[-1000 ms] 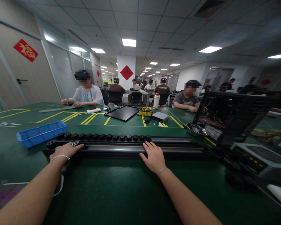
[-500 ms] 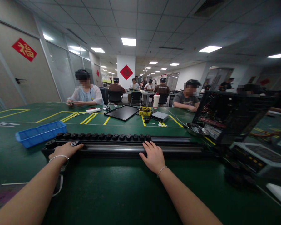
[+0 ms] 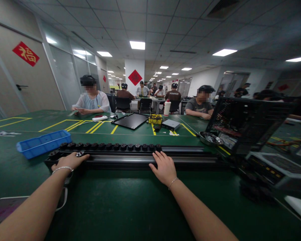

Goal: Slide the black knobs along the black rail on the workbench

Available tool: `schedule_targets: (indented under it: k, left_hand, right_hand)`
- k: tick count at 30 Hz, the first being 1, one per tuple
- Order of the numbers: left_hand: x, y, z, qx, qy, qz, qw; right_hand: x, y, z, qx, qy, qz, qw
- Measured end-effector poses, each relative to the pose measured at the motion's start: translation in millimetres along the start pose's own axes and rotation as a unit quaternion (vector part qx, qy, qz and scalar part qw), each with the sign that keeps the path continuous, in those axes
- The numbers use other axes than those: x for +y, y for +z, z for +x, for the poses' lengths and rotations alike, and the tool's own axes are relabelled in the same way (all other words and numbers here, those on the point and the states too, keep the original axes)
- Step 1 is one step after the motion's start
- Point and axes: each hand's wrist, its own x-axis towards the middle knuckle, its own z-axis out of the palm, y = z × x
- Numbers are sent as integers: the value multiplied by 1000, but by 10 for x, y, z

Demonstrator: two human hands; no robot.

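Observation:
A long black rail (image 3: pixel 130 157) lies across the green table (image 3: pixel 130 207) in front of me, with a row of several black sockets (image 3: pixel 110 146) along its far edge. My left hand (image 3: pixel 69 161) rests flat on the rail's left end, fingers stretched out beside a small silver piece (image 3: pixel 78 154). My right hand (image 3: pixel 164 167) lies flat on the rail near its middle, fingers spread. Neither hand holds anything.
A blue tray (image 3: pixel 43 142) sits left of the rail. At right stand an open computer case (image 3: pixel 245 124), a metal bowl (image 3: pixel 210 139) and a grey unit (image 3: pixel 276 169). Further back lie a black panel (image 3: pixel 131 120), a yellow box (image 3: pixel 156 119) and a white bottle (image 3: pixel 167 108). Several people sit at the tables.
Both hands stay where they were on the rail. The view has shifted slightly, and a person at the far table now stands.

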Motion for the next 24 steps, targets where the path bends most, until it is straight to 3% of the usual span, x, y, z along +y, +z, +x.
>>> schedule_targets:
  k: [24]
  left_hand:
    - [-47, 54, 72, 8, -2, -3, 1000]
  right_hand:
    - [9, -4, -3, 1, 0, 14, 1000]
